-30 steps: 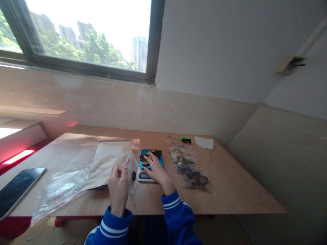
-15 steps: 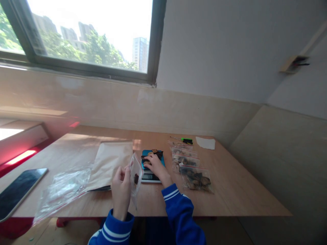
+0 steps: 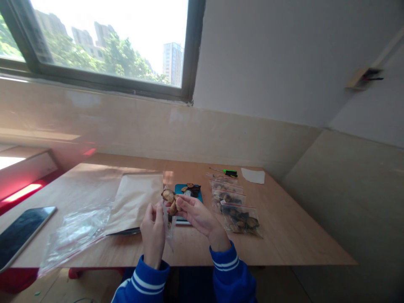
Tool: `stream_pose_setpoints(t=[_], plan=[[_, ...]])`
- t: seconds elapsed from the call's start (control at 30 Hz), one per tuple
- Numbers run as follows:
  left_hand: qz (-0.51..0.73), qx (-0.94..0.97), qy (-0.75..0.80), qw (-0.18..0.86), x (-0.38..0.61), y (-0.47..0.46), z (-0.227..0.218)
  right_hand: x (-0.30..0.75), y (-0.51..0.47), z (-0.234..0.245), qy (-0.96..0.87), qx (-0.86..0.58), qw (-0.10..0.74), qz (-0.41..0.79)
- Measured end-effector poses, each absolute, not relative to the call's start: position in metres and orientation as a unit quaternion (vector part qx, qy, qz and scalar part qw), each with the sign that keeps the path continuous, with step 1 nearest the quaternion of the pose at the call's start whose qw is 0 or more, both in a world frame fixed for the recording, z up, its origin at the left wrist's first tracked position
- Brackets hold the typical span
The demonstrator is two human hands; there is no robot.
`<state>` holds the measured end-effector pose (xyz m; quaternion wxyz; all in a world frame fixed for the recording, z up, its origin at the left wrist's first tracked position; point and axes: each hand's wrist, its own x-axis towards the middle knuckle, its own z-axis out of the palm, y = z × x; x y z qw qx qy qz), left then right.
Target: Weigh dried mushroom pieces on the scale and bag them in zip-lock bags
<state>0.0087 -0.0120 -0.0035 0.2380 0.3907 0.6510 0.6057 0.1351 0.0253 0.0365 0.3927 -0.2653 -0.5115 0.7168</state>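
My left hand (image 3: 153,231) pinches the top edge of a small clear zip bag (image 3: 168,221), which hangs upright with dark pieces at its bottom. My right hand (image 3: 200,218) holds several dried mushroom pieces (image 3: 169,201) at its fingertips, right at the bag's mouth. Whether they touch the bag is hard to tell. Behind my hands sits a blue kitchen scale (image 3: 180,189), partly hidden by my right hand, with more dark dried pieces (image 3: 193,190) on its top.
Several filled zip bags (image 3: 235,206) lie right of the scale on the wooden table (image 3: 284,235). To the left are a kraft paper envelope (image 3: 135,200), a crumpled clear bag (image 3: 75,231) and a tablet (image 3: 22,235). A screwdriver (image 3: 229,172) and white paper (image 3: 252,176) lie behind.
My right hand has lifted off the scale and moved left to the bag, carrying dried pieces. Fewer pieces remain on the scale. My left hand still holds the bag.
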Motion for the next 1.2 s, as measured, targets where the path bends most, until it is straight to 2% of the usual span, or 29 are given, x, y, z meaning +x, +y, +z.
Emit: stream_pose_setpoints(t=[0.1, 0.23, 0.4, 0.53, 0.6, 0.7, 0.77, 0.83, 0.9, 1.0, 1.2], plan=[[0.606, 0.385, 0.659, 0.225, 0.011, -0.014, -0.004, 0.132, 0.027, 0.025, -0.56, -0.345, 0.369, 0.657], [0.615, 0.406, 0.639, 0.219, 0.015, -0.016, -0.003, 0.124, 0.03, 0.012, -0.634, -0.459, 0.364, 0.505], [0.615, 0.409, 0.651, 0.178, 0.019, -0.017, -0.002, 0.115, 0.022, 0.014, -0.697, -0.487, 0.363, 0.381], [0.62, 0.399, 0.648, 0.192, 0.016, -0.017, -0.002, 0.12, 0.02, 0.021, -0.7, -0.449, 0.376, 0.408], [0.622, 0.386, 0.647, 0.212, 0.013, -0.017, -0.002, 0.129, 0.028, 0.024, -0.691, -0.407, 0.409, 0.436], [0.613, 0.373, 0.66, 0.223, 0.011, -0.018, 0.001, 0.15, 0.054, 0.019, -0.699, -0.4, 0.469, 0.362], [0.609, 0.371, 0.663, 0.229, 0.01, -0.02, 0.003, 0.165, 0.079, 0.003, -0.738, -0.438, 0.427, 0.285], [0.614, 0.372, 0.656, 0.232, 0.009, -0.021, 0.004, 0.177, 0.102, -0.018, -0.756, -0.499, 0.33, 0.268], [0.618, 0.377, 0.649, 0.233, 0.009, -0.023, 0.005, 0.185, 0.119, -0.037, -0.757, -0.529, 0.282, 0.261], [0.618, 0.381, 0.646, 0.235, 0.009, -0.024, 0.005, 0.19, 0.128, -0.053, -0.769, -0.504, 0.304, 0.249], [0.62, 0.374, 0.639, 0.259, 0.012, -0.025, 0.006, 0.193, 0.118, -0.055, -0.763, -0.479, 0.361, 0.242]])
